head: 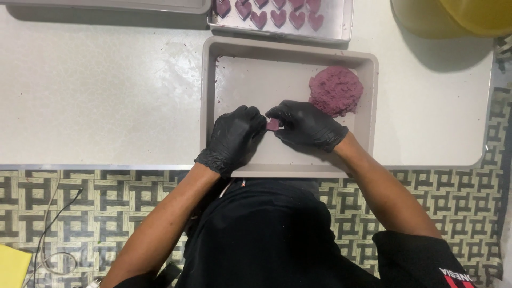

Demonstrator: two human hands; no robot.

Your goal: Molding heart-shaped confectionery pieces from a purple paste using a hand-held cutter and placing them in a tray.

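Note:
Both my hands wear black gloves and meet over a grey rectangular tray. My left hand and my right hand pinch a small purple piece of dough between their fingertips. A rough mound of the same purple dough lies in the tray's far right corner, just beyond my right hand.
A metal tray holding several purple heart-shaped pieces stands behind the grey tray. A yellow bowl sits at the far right on the white table. Another tray edge shows top left. Patterned floor, cables and a yellow object lie below.

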